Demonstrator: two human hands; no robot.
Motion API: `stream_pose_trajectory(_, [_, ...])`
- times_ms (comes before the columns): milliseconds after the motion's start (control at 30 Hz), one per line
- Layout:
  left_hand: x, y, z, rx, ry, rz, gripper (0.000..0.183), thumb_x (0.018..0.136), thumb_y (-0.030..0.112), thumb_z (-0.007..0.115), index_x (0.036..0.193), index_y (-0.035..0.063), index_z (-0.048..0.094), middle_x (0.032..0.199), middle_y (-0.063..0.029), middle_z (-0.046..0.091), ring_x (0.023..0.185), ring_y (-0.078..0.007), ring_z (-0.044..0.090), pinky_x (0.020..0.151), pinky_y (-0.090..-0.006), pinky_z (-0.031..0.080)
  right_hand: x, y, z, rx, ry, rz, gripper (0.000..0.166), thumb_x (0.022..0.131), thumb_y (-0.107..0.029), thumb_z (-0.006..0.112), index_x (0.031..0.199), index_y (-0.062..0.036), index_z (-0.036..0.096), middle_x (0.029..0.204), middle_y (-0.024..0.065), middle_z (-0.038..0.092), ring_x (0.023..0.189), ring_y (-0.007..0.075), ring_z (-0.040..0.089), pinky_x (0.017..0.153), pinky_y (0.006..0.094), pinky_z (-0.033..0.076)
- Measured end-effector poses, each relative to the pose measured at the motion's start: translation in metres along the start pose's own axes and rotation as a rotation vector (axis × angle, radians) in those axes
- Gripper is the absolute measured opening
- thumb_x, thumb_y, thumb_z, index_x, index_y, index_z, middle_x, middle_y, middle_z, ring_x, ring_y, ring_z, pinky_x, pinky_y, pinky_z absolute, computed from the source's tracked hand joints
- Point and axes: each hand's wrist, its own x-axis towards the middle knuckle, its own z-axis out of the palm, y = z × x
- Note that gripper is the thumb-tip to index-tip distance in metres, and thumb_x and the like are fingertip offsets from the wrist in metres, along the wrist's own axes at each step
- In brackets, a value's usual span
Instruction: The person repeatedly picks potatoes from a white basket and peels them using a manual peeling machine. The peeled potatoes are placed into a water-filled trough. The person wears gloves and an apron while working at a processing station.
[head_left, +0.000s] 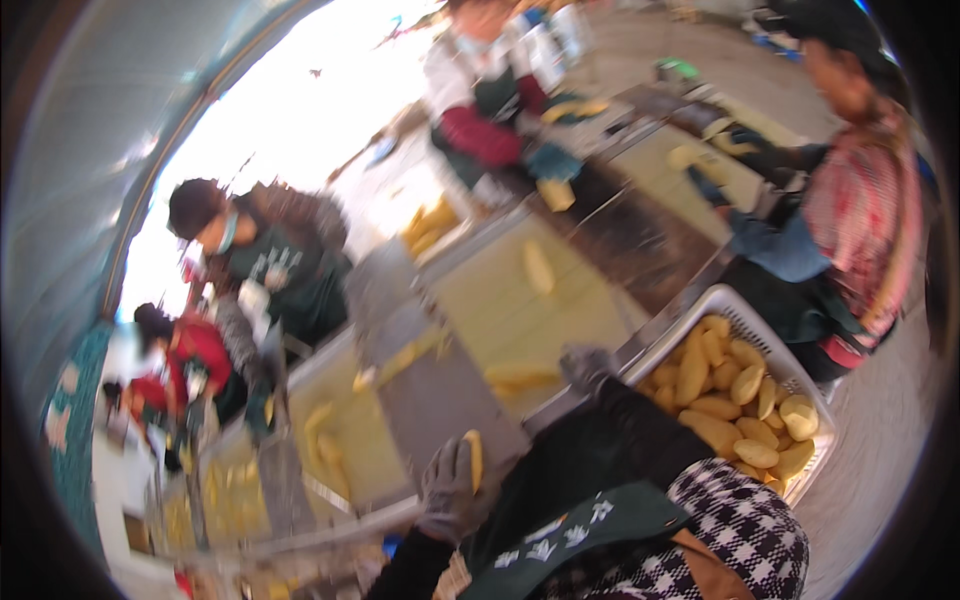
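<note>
My left hand (446, 484) wears a grey glove and is low at the front edge of the work table, over a grey board (442, 390). It holds a pale yellow peeled piece (473, 459), seen edge-on, probably potato. My right hand (589, 367), also gloved in grey, is at the near rim of a water-filled tank (480, 300), beside the crate. It is blurred, and I cannot tell whether its fingers grip anything. Several yellow pieces (517, 377) lie in the water just left of it, and a single long piece (538, 268) floats farther out.
To my right stands a white plastic crate (817, 465) heaped with peeled potatoes (720, 382). Another water tank (352, 442) with yellow pieces is at left. Several co-workers (292, 262) in aprons stand around the tables. A brown board (637, 240) lies beyond the near tank.
</note>
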Motion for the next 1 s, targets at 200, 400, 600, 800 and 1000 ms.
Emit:
stream_pose_trajectory(200, [-0.013,-0.023,-0.004,-0.129,0.149,-0.257,0.056,0.081,0.01,0.061,0.133,-0.0057,0.047,0.121,-0.0272,0.052,0.114,-0.0464,0.049,0.099,-0.0508,0.041,-0.005,-0.018,-0.016,0.015,0.094,-0.109,0.037,0.088,-0.035,0.056,0.111,-0.0073,0.064,0.103,0.0157,0.069,0.097,0.035,0.064,0.086,0.045,0.05])
stream_pose_trajectory(400, [0.111,-0.081,0.032,-0.056,0.384,-0.68,0.054,0.088,0.021,0.054,0.134,-0.0063,0.048,0.131,-0.0325,0.049,0.122,-0.045,0.048,0.105,-0.0487,0.037,-0.002,-0.014,-0.018,0.063,0.128,-0.126,0.039,0.089,-0.036,0.056,0.112,-0.0063,0.065,0.101,0.0181,0.069,0.097,0.0369,0.064,0.089,0.0457,0.049])
stream_pose_trajectory(600, [0.186,-0.18,0.093,0.096,0.415,-0.66,0.058,0.089,0.037,0.055,0.131,-0.0028,0.051,0.113,-0.0264,0.063,0.107,-0.0424,0.059,0.097,-0.0453,0.045,-0.006,0.001,0.025,0.021,0.215,-0.074,0.035,0.088,-0.035,0.059,0.108,-0.007,0.065,0.092,0.0179,0.068,0.088,0.0355,0.065,0.083,0.0449,0.049])
stream_pose_trajectory(800, [0.238,-0.236,0.069,0.042,0.27,-0.716,0.047,0.075,0.016,0.062,0.12,0.0022,0.058,0.101,-0.0254,0.068,0.098,-0.0391,0.066,0.081,-0.0427,0.051,-0.009,-0.02,-0.018,0.12,0.111,-0.055,0.038,0.091,-0.04,0.053,0.109,-0.0075,0.061,0.1,0.0181,0.067,0.099,0.0353,0.062,0.089,0.0467,0.047])
stream_pose_trajectory(1000, [0.203,-0.172,0.053,-0.067,0.169,-0.464,0.047,0.091,0.015,0.049,0.136,0.0036,0.047,0.113,-0.027,0.064,0.106,-0.043,0.061,0.091,-0.0448,0.048,-0.011,-0.005,-0.008,0.395,0.43,-0.108,0.035,0.09,-0.03,0.058,0.118,-0.0084,0.061,0.107,0.0187,0.066,0.103,0.0356,0.061,0.091,0.0454,0.047])
